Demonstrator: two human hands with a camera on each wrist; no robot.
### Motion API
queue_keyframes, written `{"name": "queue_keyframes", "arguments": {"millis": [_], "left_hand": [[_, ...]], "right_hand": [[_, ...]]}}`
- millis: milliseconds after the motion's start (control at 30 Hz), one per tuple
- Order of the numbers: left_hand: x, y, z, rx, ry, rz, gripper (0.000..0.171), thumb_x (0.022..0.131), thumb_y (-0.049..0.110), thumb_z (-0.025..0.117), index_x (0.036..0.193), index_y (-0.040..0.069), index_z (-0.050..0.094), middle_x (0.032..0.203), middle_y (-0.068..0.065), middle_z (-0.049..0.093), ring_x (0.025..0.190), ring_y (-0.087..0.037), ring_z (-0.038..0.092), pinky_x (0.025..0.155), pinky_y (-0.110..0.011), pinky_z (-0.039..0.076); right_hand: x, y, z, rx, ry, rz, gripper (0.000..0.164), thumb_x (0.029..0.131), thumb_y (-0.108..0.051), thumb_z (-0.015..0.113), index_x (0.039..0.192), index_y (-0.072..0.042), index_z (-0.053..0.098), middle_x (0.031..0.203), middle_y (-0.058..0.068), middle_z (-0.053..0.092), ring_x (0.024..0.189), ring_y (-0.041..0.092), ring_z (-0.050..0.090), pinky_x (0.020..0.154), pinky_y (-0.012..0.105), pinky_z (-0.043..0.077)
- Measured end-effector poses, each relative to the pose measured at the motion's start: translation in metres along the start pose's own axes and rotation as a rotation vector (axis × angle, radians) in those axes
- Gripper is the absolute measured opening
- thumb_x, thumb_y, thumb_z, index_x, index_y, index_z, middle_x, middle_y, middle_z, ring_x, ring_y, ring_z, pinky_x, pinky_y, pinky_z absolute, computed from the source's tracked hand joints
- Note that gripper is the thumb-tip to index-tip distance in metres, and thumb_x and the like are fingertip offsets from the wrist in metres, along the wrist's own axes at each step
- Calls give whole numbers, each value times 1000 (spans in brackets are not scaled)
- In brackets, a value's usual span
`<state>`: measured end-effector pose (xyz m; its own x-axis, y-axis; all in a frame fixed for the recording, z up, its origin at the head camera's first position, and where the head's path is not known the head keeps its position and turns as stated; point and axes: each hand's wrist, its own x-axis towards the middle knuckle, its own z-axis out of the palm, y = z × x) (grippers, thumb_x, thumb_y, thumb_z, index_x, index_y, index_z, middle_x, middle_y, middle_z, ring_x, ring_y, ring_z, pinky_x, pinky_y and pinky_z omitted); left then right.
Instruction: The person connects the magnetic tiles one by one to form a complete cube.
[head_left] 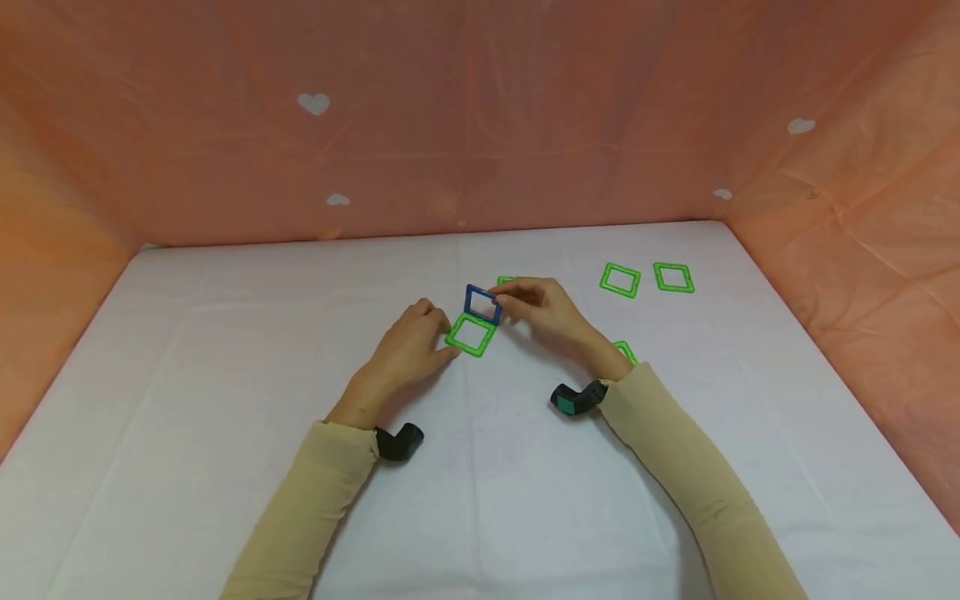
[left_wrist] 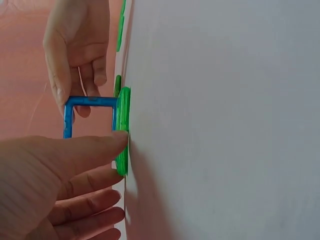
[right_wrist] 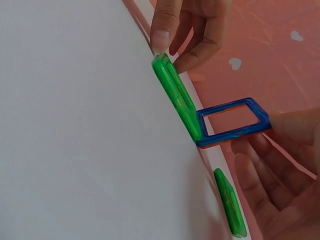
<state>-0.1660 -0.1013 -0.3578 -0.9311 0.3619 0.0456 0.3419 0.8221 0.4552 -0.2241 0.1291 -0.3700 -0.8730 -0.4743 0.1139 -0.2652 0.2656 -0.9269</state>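
A blue square magnetic tile frame (head_left: 483,318) stands upright on the edge of a green square tile frame (head_left: 488,341) that lies on the white table. My right hand (head_left: 547,312) pinches the blue tile's upper right corner between thumb and fingers. At the green tile's left corner, my left hand (head_left: 408,346) holds it by thumb and fingers. In the right wrist view the blue tile (right_wrist: 235,135) meets the end of the green tile (right_wrist: 175,92). The left wrist view has the left thumb across part of the green tile (left_wrist: 123,110).
Two green square tiles (head_left: 636,285) (head_left: 677,290) lie at the back right. Another green tile (head_left: 506,279) is partly hidden behind the right hand, and one more (head_left: 626,351) under the right wrist. Orange cloth walls (head_left: 465,125) rise behind the white table (head_left: 225,350).
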Motion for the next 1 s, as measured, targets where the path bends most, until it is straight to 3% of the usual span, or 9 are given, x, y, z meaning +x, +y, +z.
{"name": "queue_keyframes", "arguments": {"millis": [533, 800, 1000], "left_hand": [[1, 6, 2, -5, -23, -35, 31, 84, 21, 75, 102, -2, 65, 103, -14, 53, 99, -28, 50, 88, -41, 45], [1, 8, 2, -11, -30, -43, 32, 83, 23, 76, 100, -2, 64, 103, -13, 52, 95, -27, 49, 84, -39, 45], [4, 7, 4, -37, -13, -52, 44, 81, 22, 78, 108, -1, 51, 103, -14, 49, 94, -26, 47, 84, -38, 44]], "right_hand": [[9, 0, 7, 14, 72, 42, 27, 98, -16, 56, 117, -1, 67, 115, 17, 67, 87, 11, 64, 77, 25, 52], [14, 0, 12, 56, 65, 41, 27, 99, -14, 54, 118, 1, 65, 107, 21, 68, 92, 18, 68, 79, 27, 54], [18, 2, 14, 66, 54, 22, 30, 99, -15, 54, 121, 3, 63, 107, 23, 68, 95, 22, 68, 82, 29, 54]]}}
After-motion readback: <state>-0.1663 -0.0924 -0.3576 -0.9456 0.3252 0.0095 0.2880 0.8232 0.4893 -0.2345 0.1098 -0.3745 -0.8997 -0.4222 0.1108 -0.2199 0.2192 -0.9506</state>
